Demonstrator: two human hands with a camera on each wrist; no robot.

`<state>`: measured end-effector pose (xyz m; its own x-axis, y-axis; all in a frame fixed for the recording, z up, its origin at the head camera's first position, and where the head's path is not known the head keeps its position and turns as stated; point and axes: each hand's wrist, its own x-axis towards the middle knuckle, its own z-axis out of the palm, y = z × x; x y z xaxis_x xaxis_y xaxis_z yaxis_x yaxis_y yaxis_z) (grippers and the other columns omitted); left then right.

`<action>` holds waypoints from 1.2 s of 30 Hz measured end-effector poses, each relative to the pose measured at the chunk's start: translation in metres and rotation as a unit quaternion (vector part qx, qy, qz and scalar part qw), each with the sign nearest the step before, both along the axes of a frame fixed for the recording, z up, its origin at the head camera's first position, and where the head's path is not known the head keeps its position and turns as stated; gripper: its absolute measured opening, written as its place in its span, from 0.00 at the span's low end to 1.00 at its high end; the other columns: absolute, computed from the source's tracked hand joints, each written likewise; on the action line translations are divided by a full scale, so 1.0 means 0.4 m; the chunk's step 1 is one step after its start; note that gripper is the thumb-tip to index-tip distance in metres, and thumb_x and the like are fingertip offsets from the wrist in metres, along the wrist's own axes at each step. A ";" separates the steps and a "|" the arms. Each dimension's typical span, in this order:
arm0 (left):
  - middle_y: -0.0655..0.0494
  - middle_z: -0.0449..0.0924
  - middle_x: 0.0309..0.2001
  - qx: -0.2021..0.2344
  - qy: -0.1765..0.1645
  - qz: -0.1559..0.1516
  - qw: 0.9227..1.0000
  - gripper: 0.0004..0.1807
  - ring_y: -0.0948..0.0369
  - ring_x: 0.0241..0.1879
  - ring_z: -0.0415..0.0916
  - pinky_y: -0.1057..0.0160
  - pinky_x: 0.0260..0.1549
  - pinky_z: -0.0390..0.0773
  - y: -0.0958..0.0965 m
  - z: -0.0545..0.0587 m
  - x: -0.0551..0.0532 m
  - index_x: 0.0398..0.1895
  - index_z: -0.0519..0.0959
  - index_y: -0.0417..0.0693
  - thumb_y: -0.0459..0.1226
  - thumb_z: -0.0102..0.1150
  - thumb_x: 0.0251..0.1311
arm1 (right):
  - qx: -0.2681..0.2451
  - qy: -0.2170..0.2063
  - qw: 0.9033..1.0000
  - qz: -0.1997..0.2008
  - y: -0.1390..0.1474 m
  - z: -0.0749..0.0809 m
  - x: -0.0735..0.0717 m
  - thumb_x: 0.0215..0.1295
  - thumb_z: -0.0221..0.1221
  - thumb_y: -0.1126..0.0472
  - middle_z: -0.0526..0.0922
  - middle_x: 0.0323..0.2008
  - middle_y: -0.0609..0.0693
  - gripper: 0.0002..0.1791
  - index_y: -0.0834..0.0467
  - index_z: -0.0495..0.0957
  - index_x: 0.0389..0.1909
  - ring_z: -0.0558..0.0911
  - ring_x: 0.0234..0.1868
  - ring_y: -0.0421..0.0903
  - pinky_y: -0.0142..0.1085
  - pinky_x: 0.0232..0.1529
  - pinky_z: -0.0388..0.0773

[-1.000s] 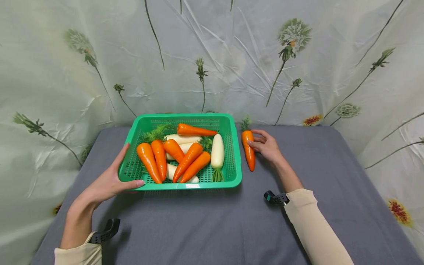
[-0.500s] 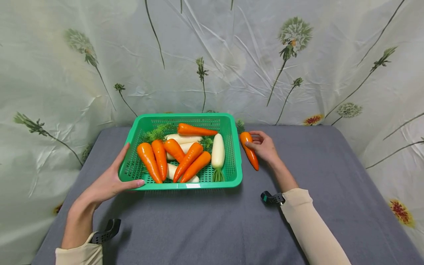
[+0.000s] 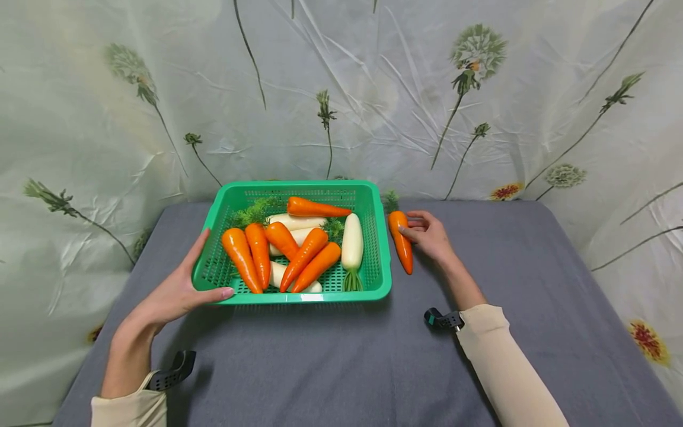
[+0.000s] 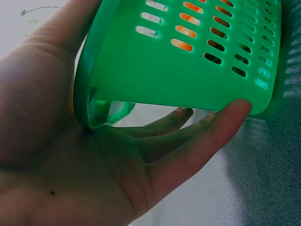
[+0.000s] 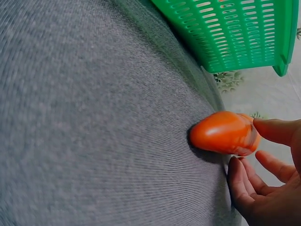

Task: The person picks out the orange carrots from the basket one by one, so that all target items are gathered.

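My left hand [image 3: 178,290] holds the near left corner of a green plastic basket [image 3: 381,290], its thumb over the rim. Fingers lie along the outside of the perforated wall [image 4: 155,80] in the left wrist view. Inside are several orange carrots [image 3: 238,255] and several white radishes [image 3: 351,243], one with its green stems toward me. Just right of the basket, a single carrot [image 3: 401,240] lies on the cloth, leafy top away from me. My right hand [image 3: 431,237] pinches it between thumb and fingers; in the right wrist view the carrot's tip [image 5: 216,134] points at the camera.
Grey cloth [image 3: 331,362] covers the table. Behind it and at both sides hangs a pale curtain [image 3: 363,118] with a dandelion print. The basket stands near the table's far edge.
The carrot in my right hand swung its tip right, then partly back, and now lies slightly more slanted than at first. My right hand shifted left and back. The left hand stays on the basket.
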<state>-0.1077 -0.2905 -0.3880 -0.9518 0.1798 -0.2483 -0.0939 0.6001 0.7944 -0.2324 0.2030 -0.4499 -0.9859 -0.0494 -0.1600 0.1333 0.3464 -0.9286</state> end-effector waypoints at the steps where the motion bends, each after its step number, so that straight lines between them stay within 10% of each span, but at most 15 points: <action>1: 0.39 0.31 0.85 0.001 0.000 0.000 1.000 0.70 0.38 0.75 0.49 0.31 0.67 0.57 0.000 0.000 0.000 0.81 0.21 0.80 0.44 0.74 0.60 | -0.001 0.000 1.000 0.000 0.000 0.000 0.000 0.73 0.63 0.60 0.75 0.65 0.70 0.32 0.64 0.67 0.74 0.82 0.53 0.48 0.28 0.45 0.82; 17: 0.38 0.31 0.85 0.000 0.001 0.002 1.000 0.71 0.37 0.77 0.46 0.28 0.68 0.55 0.001 0.004 0.000 0.81 0.22 0.79 0.45 0.75 0.60 | 0.007 0.020 1.000 0.001 0.012 0.019 0.011 0.74 0.62 0.60 0.75 0.66 0.68 0.31 0.64 0.68 0.73 0.79 0.60 0.56 0.34 0.51 0.83; 36: 0.37 0.32 0.85 -0.001 0.000 0.002 1.000 0.70 0.39 0.72 0.53 0.32 0.66 0.58 0.000 0.001 0.002 0.81 0.21 0.78 0.45 0.74 0.61 | 0.003 0.070 0.998 0.002 0.014 0.059 0.018 0.74 0.63 0.59 0.76 0.66 0.67 0.29 0.63 0.70 0.72 0.81 0.53 0.41 0.40 0.55 0.84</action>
<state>-0.1069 -0.2907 -0.3875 -0.9524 0.1764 -0.2488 -0.0959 0.6013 0.7932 -0.2253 0.2088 -0.4262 -0.9983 -0.0535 -0.0217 0.0014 0.3523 -0.9359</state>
